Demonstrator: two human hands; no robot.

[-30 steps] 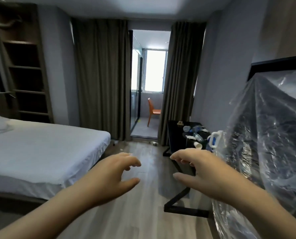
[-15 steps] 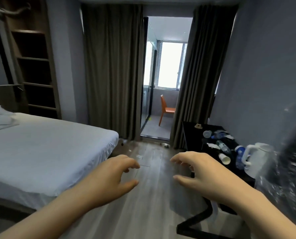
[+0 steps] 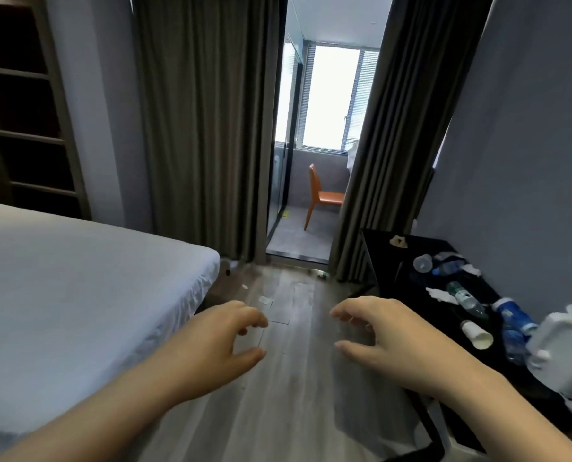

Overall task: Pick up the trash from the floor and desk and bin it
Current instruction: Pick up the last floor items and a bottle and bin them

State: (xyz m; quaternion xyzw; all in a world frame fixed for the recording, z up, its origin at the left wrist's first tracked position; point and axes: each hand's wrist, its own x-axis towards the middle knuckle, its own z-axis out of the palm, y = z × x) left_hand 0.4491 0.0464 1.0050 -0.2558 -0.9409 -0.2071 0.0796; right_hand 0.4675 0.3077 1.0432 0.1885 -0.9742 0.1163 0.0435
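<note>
Both hands hover in front of me above the wooden floor, fingers loosely curled and empty: my left hand [image 3: 218, 341] and my right hand [image 3: 388, 335]. A black desk [image 3: 378, 248] stands at the right. On it lie a white paper cup [image 3: 477, 335] on its side, a clear plastic bottle [image 3: 463, 296], a blue-labelled bottle [image 3: 513, 325], crumpled white tissue [image 3: 439, 294], a clear cup [image 3: 423, 263] and a tan scrap [image 3: 398, 242]. Small bits of litter lie on the floor: a wrapper [image 3: 264, 299], a white scrap [image 3: 244, 287] and a bottle [image 3: 321, 274] by the curtain.
A white bed [image 3: 78, 278] fills the left. A white kettle [image 3: 564, 351] stands on the desk's near end. Dark curtains [image 3: 204, 128] frame a doorway to a balcony with an orange chair [image 3: 321, 195]. Wooden shelves [image 3: 21, 105] stand at the far left.
The view has moved forward and toward the desk. The plastic-covered object at the right has passed out of view. Both hands keep the same empty pose.
</note>
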